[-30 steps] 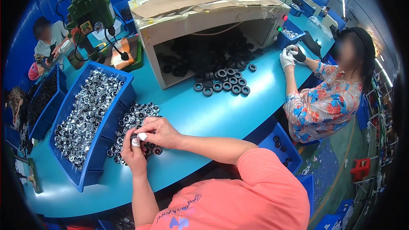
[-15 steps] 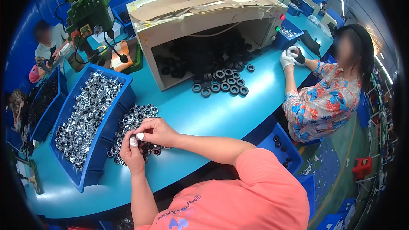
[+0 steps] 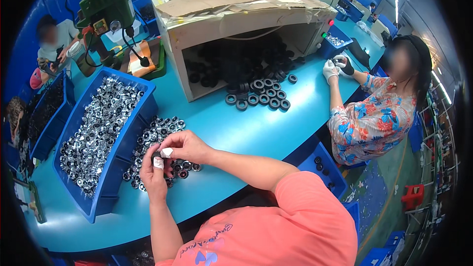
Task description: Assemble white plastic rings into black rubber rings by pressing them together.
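Note:
My left hand [image 3: 153, 173] and my right hand [image 3: 187, 146] meet over the near edge of a pile of shiny metal wheel hubs [image 3: 162, 129]. Between the fingertips of both hands is a small black ring [image 3: 156, 155], mostly covered by the fingers. White tape wraps a finger on my left hand and the thumb of my right. Just left of the hands stands a tilted blue bin [image 3: 112, 171] full of the same silver hubs.
A white box-shaped heater [image 3: 180, 51] holds many black rubber rings [image 3: 253, 99], which spill onto the blue table [image 3: 221, 140]. A gloved co-worker [image 3: 377, 118] sits at right. At back left rises a green press [image 3: 106, 5]. A blue bin [image 3: 315, 167] stands below the table edge.
My fingers have shifted, and the black ring now shows between them. The whole view has tilted slightly. At right, the co-worker's gloved hands now have a shiny piece showing between them.

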